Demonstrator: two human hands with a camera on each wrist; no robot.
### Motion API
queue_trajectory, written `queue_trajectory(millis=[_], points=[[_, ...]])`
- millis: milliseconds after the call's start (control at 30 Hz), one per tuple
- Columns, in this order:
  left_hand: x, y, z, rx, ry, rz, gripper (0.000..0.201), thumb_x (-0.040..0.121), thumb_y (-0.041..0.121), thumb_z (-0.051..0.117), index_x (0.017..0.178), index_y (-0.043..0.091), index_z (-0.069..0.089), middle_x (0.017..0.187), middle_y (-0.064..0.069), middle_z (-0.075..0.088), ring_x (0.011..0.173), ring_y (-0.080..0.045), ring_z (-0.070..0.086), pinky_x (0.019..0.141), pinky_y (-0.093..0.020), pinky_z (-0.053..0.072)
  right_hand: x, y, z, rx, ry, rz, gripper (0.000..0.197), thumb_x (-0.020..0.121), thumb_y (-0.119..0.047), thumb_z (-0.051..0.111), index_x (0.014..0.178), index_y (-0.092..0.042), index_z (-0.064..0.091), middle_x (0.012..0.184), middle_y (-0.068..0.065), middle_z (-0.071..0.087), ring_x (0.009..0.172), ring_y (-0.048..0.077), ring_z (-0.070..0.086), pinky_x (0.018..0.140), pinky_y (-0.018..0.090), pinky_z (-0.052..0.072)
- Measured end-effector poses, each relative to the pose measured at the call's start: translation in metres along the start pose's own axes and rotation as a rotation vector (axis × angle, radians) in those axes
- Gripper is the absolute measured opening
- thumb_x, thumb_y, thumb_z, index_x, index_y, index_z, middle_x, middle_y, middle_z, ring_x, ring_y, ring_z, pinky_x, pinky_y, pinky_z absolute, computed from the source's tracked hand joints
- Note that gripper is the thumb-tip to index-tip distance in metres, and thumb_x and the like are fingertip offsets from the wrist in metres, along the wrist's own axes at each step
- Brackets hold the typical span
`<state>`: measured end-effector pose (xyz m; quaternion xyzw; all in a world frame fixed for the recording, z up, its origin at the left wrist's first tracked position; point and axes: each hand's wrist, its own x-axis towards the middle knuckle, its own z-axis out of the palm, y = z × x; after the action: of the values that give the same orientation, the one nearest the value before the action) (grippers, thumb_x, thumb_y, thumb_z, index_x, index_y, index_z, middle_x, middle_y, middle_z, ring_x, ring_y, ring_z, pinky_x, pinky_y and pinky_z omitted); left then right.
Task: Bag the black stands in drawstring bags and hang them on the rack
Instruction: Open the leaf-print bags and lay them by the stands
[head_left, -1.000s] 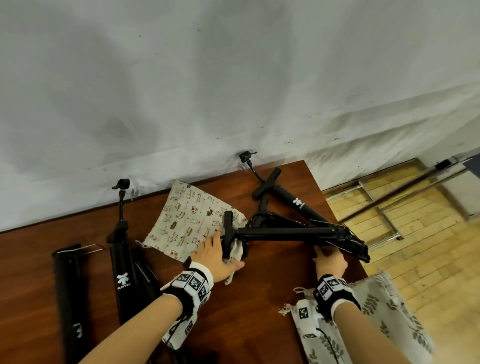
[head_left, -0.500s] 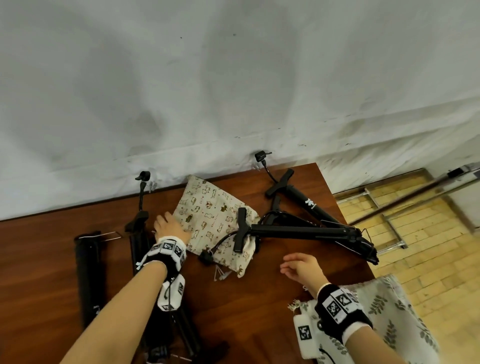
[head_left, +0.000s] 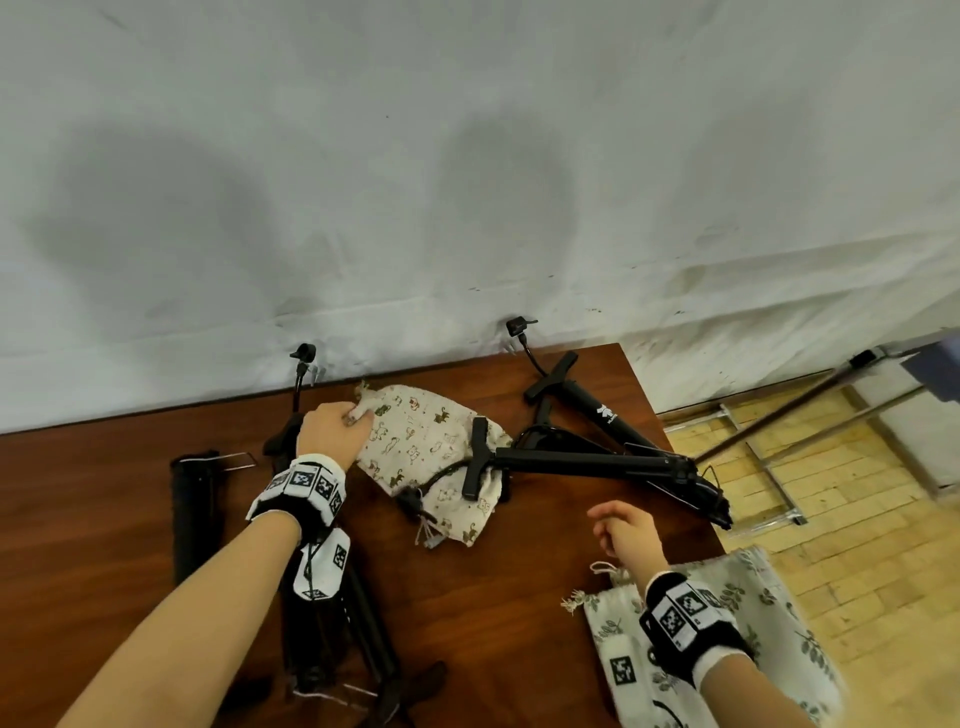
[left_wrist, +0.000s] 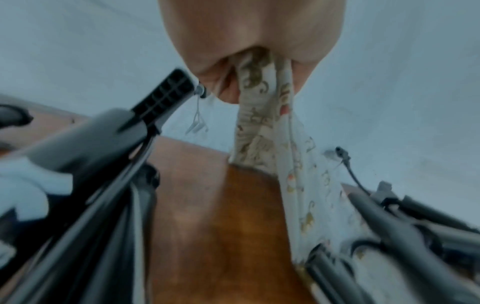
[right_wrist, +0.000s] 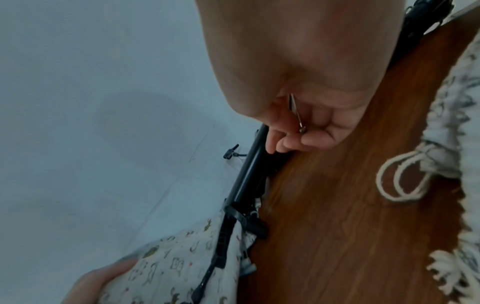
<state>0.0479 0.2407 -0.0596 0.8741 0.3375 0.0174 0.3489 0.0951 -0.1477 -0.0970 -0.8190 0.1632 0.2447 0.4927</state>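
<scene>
A cat-print drawstring bag (head_left: 415, 441) lies flat on the brown table (head_left: 493, 613). My left hand (head_left: 337, 428) pinches its far left corner; the left wrist view shows the cloth (left_wrist: 262, 98) bunched between my fingers. A folded black stand (head_left: 582, 462) lies across the bag's right end, its T-shaped foot (head_left: 475, 460) on the cloth. A second stand (head_left: 597, 413) lies behind it. My right hand (head_left: 621, 527) hovers over the table just in front of the stand, fingers loosely curled and holding nothing. Two more black stands (head_left: 192, 499) lie at the left, partly under my left arm.
A leaf-print drawstring bag (head_left: 753, 613) hangs over the table's near right corner under my right wrist, its cord loops (right_wrist: 400, 181) on the wood. A metal rack frame (head_left: 769, 467) lies on the yellow floor to the right. A white wall backs the table.
My left hand left the stand's foot, moved to the bag's far left corner and gripped it. My right hand let go of the stand and drew back toward me.
</scene>
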Motion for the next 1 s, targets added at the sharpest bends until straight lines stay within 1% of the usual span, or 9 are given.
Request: queue_trajectory(millis=[133,234,400,500,600,667,834,901,1001], points=[[-0.017,0.028,-0.038,-0.038,-0.020,0.064,0.030,0.083,0.028,0.066,0.072,0.000,0.068,0.068,-0.014,0.065,0.071,-0.031,0.063,0.072,-0.036,0.051,-0.013,-0.011,-0.012,0.067,0.034,-0.051,0.030,0.090,0.009,0.038,0.083,-0.003,0.065,0.064,0.008,0.058,0.048,0.014,0.047,0.046,0.022,0.039],[-0.035,0.051,-0.068,0.008,-0.003,0.111,0.025,0.085,0.028,0.064,0.083,0.004,0.072,0.078,-0.013,0.068,0.074,-0.029,0.063,0.070,-0.028,0.045,-0.024,-0.011,-0.018,0.130,0.093,-0.098,0.027,0.091,0.006,0.040,0.081,-0.003,0.063,0.065,0.010,0.059,0.047,0.014,0.047,0.045,0.022,0.038],[-0.068,0.080,-0.122,-0.023,0.135,0.162,0.023,0.080,0.022,0.070,0.070,0.002,0.070,0.069,-0.012,0.065,0.073,-0.031,0.063,0.065,-0.028,0.043,-0.041,-0.008,-0.026,0.196,0.055,-0.067,0.025,0.089,0.009,0.038,0.088,-0.004,0.059,0.069,0.016,0.063,0.052,0.019,0.053,0.052,0.027,0.045],[-0.093,0.097,-0.149,0.082,0.152,0.253,0.024,0.081,0.023,0.067,0.059,0.015,0.063,0.063,-0.007,0.063,0.072,-0.028,0.060,0.066,-0.030,0.043,-0.053,-0.008,-0.035,0.234,0.040,-0.078,0.028,0.088,0.013,0.040,0.093,-0.010,0.054,0.073,0.019,0.065,0.057,0.023,0.057,0.056,0.030,0.049],[-0.119,0.114,-0.161,0.251,0.095,0.335,0.016,0.082,0.026,0.062,0.067,0.021,0.056,0.072,-0.005,0.063,0.076,-0.028,0.060,0.066,-0.030,0.041,-0.064,-0.005,-0.045,0.249,0.013,-0.134,0.027,0.087,0.013,0.044,0.098,-0.008,0.057,0.075,0.019,0.067,0.063,0.024,0.062,0.063,0.032,0.054],[-0.135,0.124,-0.161,0.336,0.028,0.370,0.004,0.083,0.027,0.060,0.083,0.023,0.061,0.085,-0.003,0.066,0.084,-0.027,0.061,0.071,-0.031,0.044,-0.071,-0.004,-0.049,0.251,0.001,-0.178,0.024,0.088,0.012,0.048,0.099,-0.006,0.059,0.076,0.018,0.068,0.065,0.023,0.064,0.065,0.031,0.055],[-0.166,0.141,-0.124,0.450,-0.090,0.469,0.032,0.091,0.025,0.056,0.122,0.022,0.061,0.124,-0.003,0.063,0.112,-0.025,0.058,0.094,-0.033,0.044,-0.093,-0.001,-0.059,0.252,-0.094,-0.251,0.021,0.087,0.010,0.054,0.101,-0.004,0.059,0.080,0.019,0.069,0.065,0.021,0.065,0.066,0.029,0.056],[-0.175,0.145,-0.105,0.472,-0.175,0.478,0.034,0.093,0.025,0.054,0.126,0.024,0.060,0.130,-0.001,0.060,0.117,-0.024,0.057,0.100,-0.034,0.044,-0.097,0.003,-0.064,0.253,-0.109,-0.260,0.023,0.087,0.012,0.051,0.103,-0.003,0.058,0.081,0.019,0.068,0.069,0.023,0.066,0.070,0.032,0.056],[-0.193,0.150,-0.075,0.460,-0.328,0.526,0.032,0.095,0.020,0.053,0.125,0.023,0.061,0.127,0.005,0.059,0.114,-0.022,0.057,0.099,-0.032,0.042,-0.099,0.008,-0.076,0.243,-0.123,-0.268,0.032,0.086,0.017,0.042,0.107,-0.002,0.057,0.084,0.018,0.067,0.074,0.024,0.068,0.071,0.031,0.057]])
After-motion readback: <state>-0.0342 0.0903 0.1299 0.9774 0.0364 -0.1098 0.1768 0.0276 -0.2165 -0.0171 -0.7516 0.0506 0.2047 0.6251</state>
